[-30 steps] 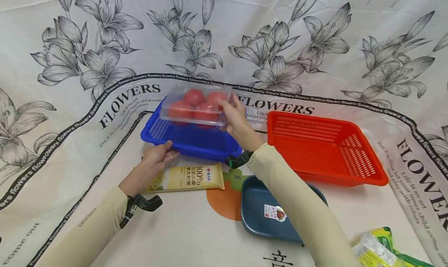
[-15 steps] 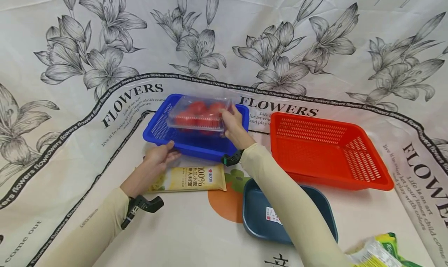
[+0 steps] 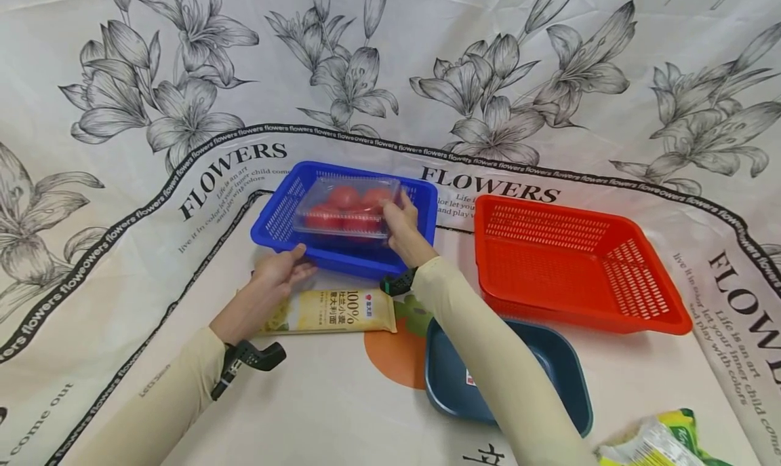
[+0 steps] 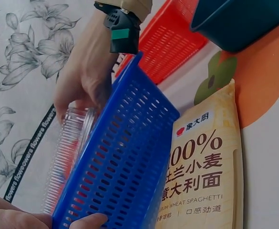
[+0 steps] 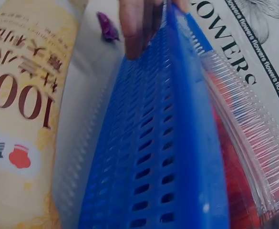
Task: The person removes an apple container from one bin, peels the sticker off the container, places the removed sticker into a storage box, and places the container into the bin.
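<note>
My right hand [image 3: 404, 225] grips the right end of a clear plastic box [image 3: 348, 211] holding several round red fruits that look like tomatoes. The box sits within the outline of a blue perforated basket [image 3: 360, 266], tilted slightly. On the basket's front rim is my left hand [image 3: 279, 270], thumb over the edge and fingers against the outer wall. The left wrist view shows a left finger [image 4: 91, 221] on the perforated side and the right hand [image 4: 84, 86] above the box's ridged edge. In the right wrist view, the box [image 5: 244, 129] lies just behind the basket's rim.
A yellow spaghetti packet [image 3: 332, 311] lies in front of the blue basket. To the right stand a red perforated basket [image 3: 549, 300] and a dark blue-green tray [image 3: 561, 364], partly under the right forearm. A green and yellow bag [image 3: 662, 439] lies at lower right.
My right hand has lowered the clear box from above the blue basket down into it, slightly nearer me. The left hand has stayed at the basket's front rim.
</note>
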Action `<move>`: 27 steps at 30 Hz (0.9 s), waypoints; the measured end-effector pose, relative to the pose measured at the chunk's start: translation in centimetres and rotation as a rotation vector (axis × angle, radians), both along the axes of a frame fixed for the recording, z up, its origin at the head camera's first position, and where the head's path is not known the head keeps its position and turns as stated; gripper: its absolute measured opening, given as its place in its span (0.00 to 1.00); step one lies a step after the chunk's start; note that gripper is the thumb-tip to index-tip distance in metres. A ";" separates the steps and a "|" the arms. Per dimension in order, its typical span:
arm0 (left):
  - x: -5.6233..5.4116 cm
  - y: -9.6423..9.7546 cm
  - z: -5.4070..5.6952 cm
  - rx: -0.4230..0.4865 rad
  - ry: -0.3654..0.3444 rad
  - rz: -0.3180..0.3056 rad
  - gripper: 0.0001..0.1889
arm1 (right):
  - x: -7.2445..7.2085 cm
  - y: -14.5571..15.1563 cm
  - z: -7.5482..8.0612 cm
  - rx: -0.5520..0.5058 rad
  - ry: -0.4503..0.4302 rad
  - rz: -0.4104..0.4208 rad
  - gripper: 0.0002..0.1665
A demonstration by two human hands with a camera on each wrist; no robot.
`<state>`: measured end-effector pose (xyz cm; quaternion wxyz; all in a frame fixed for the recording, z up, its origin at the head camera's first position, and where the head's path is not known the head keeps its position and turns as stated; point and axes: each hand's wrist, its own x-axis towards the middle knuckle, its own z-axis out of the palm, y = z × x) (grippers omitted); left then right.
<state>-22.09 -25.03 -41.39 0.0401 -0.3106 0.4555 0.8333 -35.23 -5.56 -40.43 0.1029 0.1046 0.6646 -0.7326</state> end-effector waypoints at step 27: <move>0.1 0.2 0.1 -0.008 0.017 -0.013 0.29 | -1.0 1.9 -0.3 -0.063 -0.159 0.102 0.50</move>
